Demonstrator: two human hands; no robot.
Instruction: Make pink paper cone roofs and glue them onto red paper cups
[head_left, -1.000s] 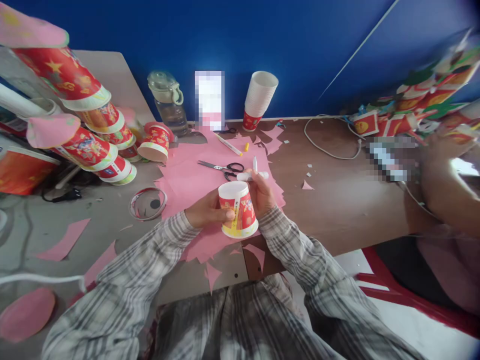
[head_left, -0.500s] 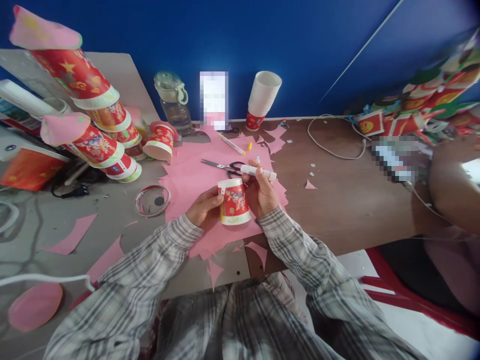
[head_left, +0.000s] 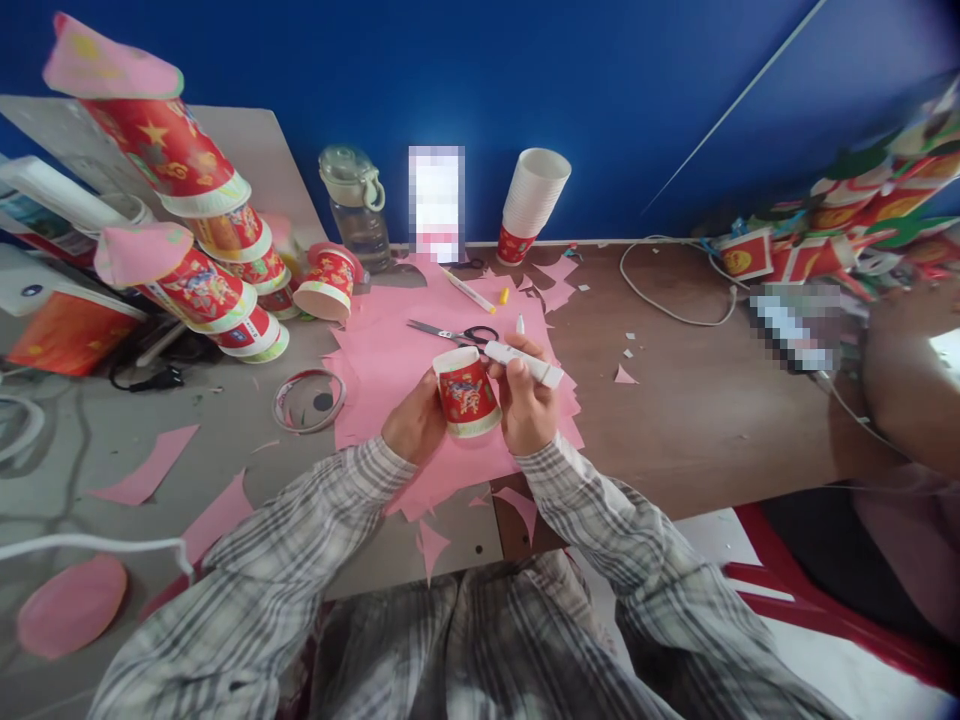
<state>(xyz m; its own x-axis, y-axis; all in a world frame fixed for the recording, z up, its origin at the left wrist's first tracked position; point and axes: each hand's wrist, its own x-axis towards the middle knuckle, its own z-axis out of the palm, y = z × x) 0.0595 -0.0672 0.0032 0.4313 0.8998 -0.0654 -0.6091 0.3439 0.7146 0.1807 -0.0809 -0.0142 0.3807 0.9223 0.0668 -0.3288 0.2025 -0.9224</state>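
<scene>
My left hand [head_left: 415, 418] is closed around the side of a red patterned paper cup [head_left: 466, 394], which is tilted with its white rim up. A white squeeze tube [head_left: 529, 364] lies across the fingers of my right hand [head_left: 529, 408], its nozzle end near the cup's rim. A small white pointed cap [head_left: 520, 325] stands up just beyond the right fingertips; whether they hold it I cannot tell. Black-handled scissors [head_left: 450, 334] lie behind the cup on stacked pink paper [head_left: 375, 365]. The right fingers partly hide the cup's right edge.
Stacked red cups with pink cones [head_left: 187, 270] stand at left, near a water bottle [head_left: 358, 220] and a tape roll [head_left: 309, 400]. White nested cups [head_left: 536, 200] and an uncapped yellow marker [head_left: 471, 290] are at the back. Another person's arm [head_left: 911, 370] is at right, by a phone [head_left: 791, 330].
The cup has turned in my left hand, and its printed figure faces me more squarely. The tube in my right hand has tilted, with its flat end lower.
</scene>
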